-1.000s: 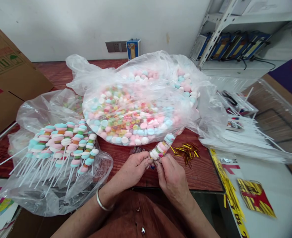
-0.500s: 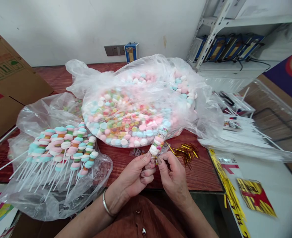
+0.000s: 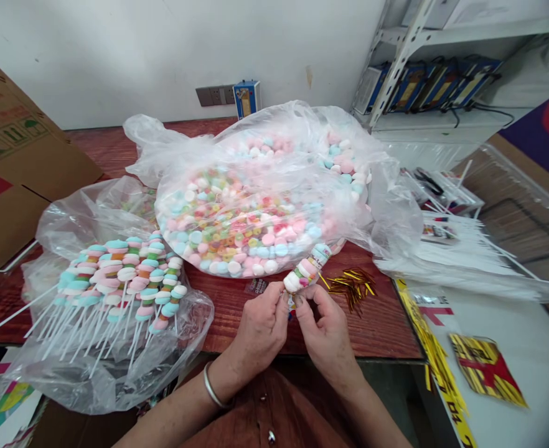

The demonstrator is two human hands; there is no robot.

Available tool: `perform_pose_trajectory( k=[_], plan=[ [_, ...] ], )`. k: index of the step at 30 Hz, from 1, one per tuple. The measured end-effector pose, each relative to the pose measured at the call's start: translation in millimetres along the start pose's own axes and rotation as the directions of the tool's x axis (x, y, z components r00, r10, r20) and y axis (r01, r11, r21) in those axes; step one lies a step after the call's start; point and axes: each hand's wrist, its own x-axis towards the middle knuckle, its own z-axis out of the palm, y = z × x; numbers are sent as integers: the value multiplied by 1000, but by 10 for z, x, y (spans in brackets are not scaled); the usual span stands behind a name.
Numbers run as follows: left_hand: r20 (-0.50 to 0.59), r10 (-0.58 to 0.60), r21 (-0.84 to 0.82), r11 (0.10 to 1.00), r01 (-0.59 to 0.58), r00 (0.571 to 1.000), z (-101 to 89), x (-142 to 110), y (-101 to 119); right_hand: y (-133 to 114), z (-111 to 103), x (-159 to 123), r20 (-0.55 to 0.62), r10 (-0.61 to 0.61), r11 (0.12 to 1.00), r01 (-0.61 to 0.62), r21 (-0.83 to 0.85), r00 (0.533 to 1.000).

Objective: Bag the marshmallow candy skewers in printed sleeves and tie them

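My left hand (image 3: pixel 260 330) and my right hand (image 3: pixel 328 333) meet at the front edge of the red-brown table (image 3: pixel 237 305). Both pinch the lower end of a wrapped marshmallow skewer (image 3: pixel 308 269), which tilts up to the right. Its pink, white and blue pieces sit in a clear sleeve. Fingers of both hands are closed at its neck. A pile of gold twist ties (image 3: pixel 351 283) lies just right of the skewer. A silver bangle (image 3: pixel 211 387) circles my left wrist.
A big clear bag of loose pastel marshmallows (image 3: pixel 251 211) fills the table's middle. At left, a plastic sheet holds several finished skewers (image 3: pixel 120 280). Cardboard boxes (image 3: pixel 8 155) stand far left. White sticks and sleeves (image 3: pixel 461 249) and yellow labels (image 3: pixel 484 367) lie at right, below a metal shelf (image 3: pixel 424 74).
The skewer swung from a right tilt to nearly upright, then back to the right. My fingers kept working at its neck, and the hands stayed in place.
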Motion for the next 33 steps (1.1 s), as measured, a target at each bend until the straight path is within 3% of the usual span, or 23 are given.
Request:
perform_pose_trajectory(
  k=[4, 10, 12, 14, 17, 20, 22, 24, 27, 28, 30, 32, 33],
  plan=[
    [11, -68, -195, 978, 69, 998, 9, 42, 34, 14, 43, -5, -7, 76, 992, -75, 100, 997],
    [74, -51, -289, 955, 70, 996, 39, 22, 45, -42, 75, -20, -67, 169, 968, -153, 197, 983],
    [169, -43, -396, 912, 108, 985, -49, 38, 70, -108, 5, -31, -76, 78, 990, -68, 123, 994],
    [293, -6, -507, 847, 161, 956, -208, 69, 99, -187, -108, -43, -17, -103, 995, 103, 0, 995],
    [430, 148, -613, 772, 168, 890, -470, 108, 139, -296, -300, -53, 99, -339, 920, 351, -173, 936],
    [486, 234, -511, 857, 57, 842, -579, 97, 196, -397, -443, -79, 40, -395, 865, 386, -319, 918],
    [495, 187, -381, 924, 18, 849, -552, 67, 245, -463, -482, -128, 31, -363, 882, 354, -309, 931],
    [462, 118, -333, 942, 49, 879, -512, 40, 291, -504, -473, -198, 91, -291, 933, 303, -194, 953],
    [427, 80, -376, 922, 97, 901, -532, 29, 329, -459, -403, -286, 162, -22, 998, 13, 55, 987],
    [437, 110, -387, 919, 76, 893, -556, 30, 334, -420, -373, -304, 169, 98, 978, -126, 166, 981],
    [472, 211, -398, 917, -6, 856, -595, 23, 335, -339, -304, -323, 213, 298, 842, -361, 401, 931],
    [486, 267, -405, 913, -56, 832, -600, -11, 322, -296, -223, -331, 279, 384, 676, -473, 564, 880],
    [475, 262, -410, 911, -52, 840, -600, -44, 309, -293, -181, -331, 310, 394, 627, -499, 598, 865]
  ],
)
